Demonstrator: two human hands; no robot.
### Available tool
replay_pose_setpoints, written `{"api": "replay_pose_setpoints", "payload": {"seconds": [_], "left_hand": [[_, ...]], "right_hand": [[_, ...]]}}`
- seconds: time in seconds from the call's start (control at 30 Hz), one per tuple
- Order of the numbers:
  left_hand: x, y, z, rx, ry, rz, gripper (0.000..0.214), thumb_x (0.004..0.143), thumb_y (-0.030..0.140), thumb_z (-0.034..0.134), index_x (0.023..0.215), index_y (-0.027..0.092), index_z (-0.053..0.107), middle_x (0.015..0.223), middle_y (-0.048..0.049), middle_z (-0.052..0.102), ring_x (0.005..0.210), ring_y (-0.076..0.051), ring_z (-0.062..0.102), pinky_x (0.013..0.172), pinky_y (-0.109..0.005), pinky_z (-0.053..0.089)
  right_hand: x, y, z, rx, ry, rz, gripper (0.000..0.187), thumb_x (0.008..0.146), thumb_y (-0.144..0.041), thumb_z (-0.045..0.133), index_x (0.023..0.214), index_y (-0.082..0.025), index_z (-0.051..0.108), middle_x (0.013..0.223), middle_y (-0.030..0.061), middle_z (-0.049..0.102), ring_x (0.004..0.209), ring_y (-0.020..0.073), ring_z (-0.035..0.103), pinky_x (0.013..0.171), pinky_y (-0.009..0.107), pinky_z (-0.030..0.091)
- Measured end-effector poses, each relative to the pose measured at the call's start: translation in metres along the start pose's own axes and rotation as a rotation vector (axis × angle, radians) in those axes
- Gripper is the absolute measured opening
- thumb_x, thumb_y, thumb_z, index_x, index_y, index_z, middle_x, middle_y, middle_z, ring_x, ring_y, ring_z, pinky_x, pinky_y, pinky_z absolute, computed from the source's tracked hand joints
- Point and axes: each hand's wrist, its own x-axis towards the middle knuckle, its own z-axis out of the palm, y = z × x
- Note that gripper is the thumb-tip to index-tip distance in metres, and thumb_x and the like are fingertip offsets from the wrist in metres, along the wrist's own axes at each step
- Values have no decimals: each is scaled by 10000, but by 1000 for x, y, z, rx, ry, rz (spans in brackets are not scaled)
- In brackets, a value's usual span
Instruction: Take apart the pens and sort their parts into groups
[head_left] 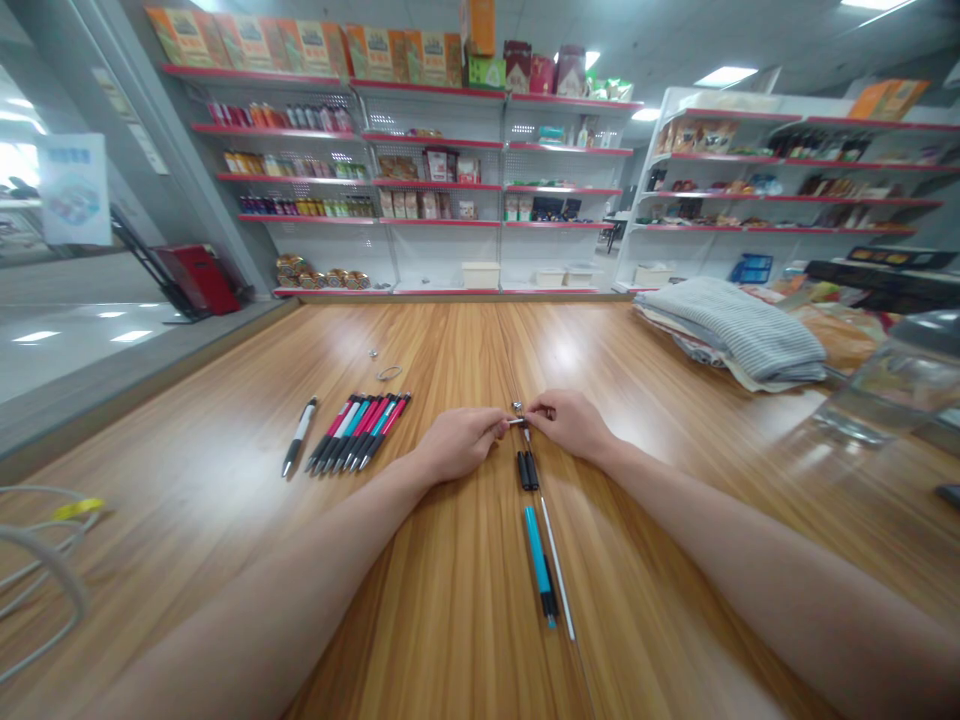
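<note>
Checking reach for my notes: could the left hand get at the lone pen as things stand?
Probably yes. The row of pens lies between the left hand and the lone pen, but flat, so the hand could likely pass over, though its fingertips are on a small part.

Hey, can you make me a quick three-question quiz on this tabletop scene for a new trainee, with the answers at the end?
1. True or false: the folded striped cloth lies on the left side of the picture.
2. Multiple choice: which thing lies right alongside the thin white rod?
A) the coiled cable
B) the blue pen barrel
C) the clear jug
3. Open question: where are the left hand and right hand in relation to the two short black tubes, and what is at their fingertips?

Key:
1. False; it lies on the right.
2. B.
3. Just beyond the tubes, with a small slim piece at their fingertips.
</note>
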Motion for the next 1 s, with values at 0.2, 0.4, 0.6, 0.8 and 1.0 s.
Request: {"api": "replay_pose_setpoints", "payload": {"seconds": [0.2, 0.4, 0.6, 0.8, 1.0], "left_hand": [[0, 1, -1, 6, -5, -6, 273, 934, 353, 349, 895, 235, 592, 853, -18, 670, 787, -163, 612, 696, -242, 413], [-1, 0, 0, 13, 4, -7, 266, 935, 352, 348, 893, 239, 586, 853, -16, 671, 793, -165, 618, 693, -242, 416], [-1, -1, 1, -1, -4, -17, 263, 934, 352, 351, 903, 239, 586, 854, -18, 669, 794, -166, 617, 694, -242, 414], [0, 1, -1, -8, 3, -1, 249, 934, 339, 357, 904, 241, 583, 862, -16, 668, 811, -165, 621, 703, -240, 416], [0, -1, 1, 13, 1, -6, 277, 940, 362, 338, 915, 238, 585, 860, -22, 667, 803, -165, 618, 698, -240, 416]], "right_hand": [[1, 2, 2, 7, 1, 1, 205, 843, -349, 568, 829, -205, 713, 736, 21, 658, 654, 122, 554, 604, 228, 379], [0, 2, 3, 21, 10, 10, 212, 845, -357, 562, 826, -204, 708, 738, 23, 662, 651, 122, 556, 601, 229, 380], [-1, -2, -1, 21, -2, 19, 214, 835, -351, 567, 822, -192, 709, 700, 20, 651, 616, 116, 537, 581, 228, 367], [1, 0, 0, 11, -1, 12, 208, 836, -342, 563, 813, -192, 706, 685, 14, 643, 613, 115, 532, 579, 227, 361], [1, 1, 3, 15, -4, 20, 214, 841, -354, 561, 821, -195, 704, 687, 13, 645, 617, 115, 539, 576, 223, 360]]}}
